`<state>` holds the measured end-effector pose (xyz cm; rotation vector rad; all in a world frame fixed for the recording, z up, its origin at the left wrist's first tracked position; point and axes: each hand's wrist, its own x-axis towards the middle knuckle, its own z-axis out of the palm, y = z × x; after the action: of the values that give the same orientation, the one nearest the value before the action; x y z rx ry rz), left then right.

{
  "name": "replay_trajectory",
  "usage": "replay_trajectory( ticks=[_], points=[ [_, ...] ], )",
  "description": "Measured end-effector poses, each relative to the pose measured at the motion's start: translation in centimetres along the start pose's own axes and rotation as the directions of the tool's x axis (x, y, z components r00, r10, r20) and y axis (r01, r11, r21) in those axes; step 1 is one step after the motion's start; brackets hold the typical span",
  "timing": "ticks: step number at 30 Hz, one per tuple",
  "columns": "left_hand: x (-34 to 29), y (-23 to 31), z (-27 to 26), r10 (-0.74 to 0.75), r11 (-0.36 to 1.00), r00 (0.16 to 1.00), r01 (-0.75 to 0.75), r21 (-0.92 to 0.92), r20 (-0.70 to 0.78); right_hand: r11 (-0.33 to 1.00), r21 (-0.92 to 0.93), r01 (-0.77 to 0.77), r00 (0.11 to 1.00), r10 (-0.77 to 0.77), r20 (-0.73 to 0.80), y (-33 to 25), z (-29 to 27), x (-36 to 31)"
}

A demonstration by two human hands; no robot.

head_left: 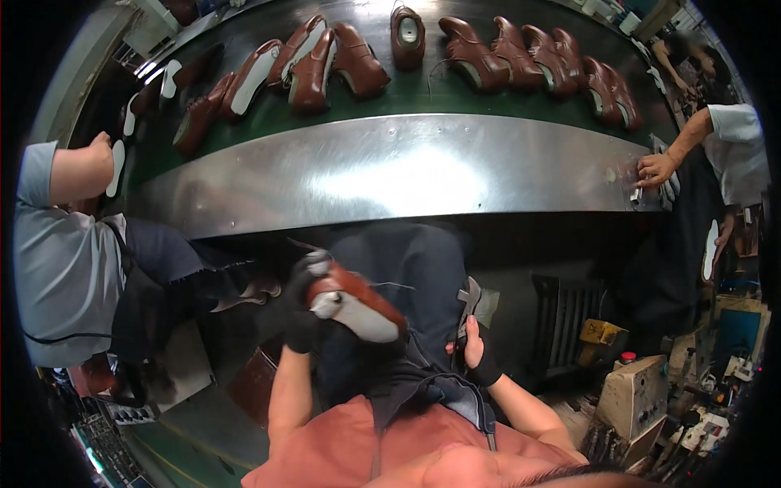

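At the far left, a co-worker's pale blue-grey sleeve reaches beside a white flat insole-shaped piece. The long bench, with a shiny metal edge and dark green top, curves across the view, its left part bearing a cluster of brown leather shoes. Below this edge, the person's black-gloved left hand is closed around the end of a glossy brown leather shoe, held above the lap, a long pale face turned up and loose lace ends trailing. A single upright brown shoe stands near the bench's middle. Right of the lap, the right hand, in a black fingerless glove, has its thumb raised beside a narrow grey object; I cannot tell whether it grips this. More brown shoes line the bench's right part. Farther right, another co-worker's hand touches the metal edge, above a beige box with a red button.
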<state>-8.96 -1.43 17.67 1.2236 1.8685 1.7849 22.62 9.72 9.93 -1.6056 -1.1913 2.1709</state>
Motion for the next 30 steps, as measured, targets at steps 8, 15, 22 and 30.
replay_trajectory(
  ticks=[8, 15, 22, 30],
  points=[
    [5.0, -0.1, 7.1, -0.381, 0.888, 0.839, 0.449, -0.099, 0.387, 0.955, -0.227, 0.189, 0.917, -0.088, 0.390, -8.2, 4.5, -6.8],
    [3.2, -4.6, 7.6, -0.284, 0.777, 0.897, 0.423, -0.466, 0.340, 0.989, 0.138, 0.055, 0.917, -0.104, 0.385, -3.7, 9.8, -2.7],
    [2.2, -3.2, 7.7, -0.250, 0.848, 0.947, 0.314, -0.426, 0.202, 0.950, -0.213, 0.227, 0.829, -0.074, 0.554, -8.1, 6.3, -1.4],
    [0.7, -2.1, 8.9, -0.298, 0.792, 0.911, 0.403, -0.459, 0.287, 0.959, 0.022, -0.282, 0.667, 0.179, 0.723, -12.6, 9.2, -1.9]
  ],
)
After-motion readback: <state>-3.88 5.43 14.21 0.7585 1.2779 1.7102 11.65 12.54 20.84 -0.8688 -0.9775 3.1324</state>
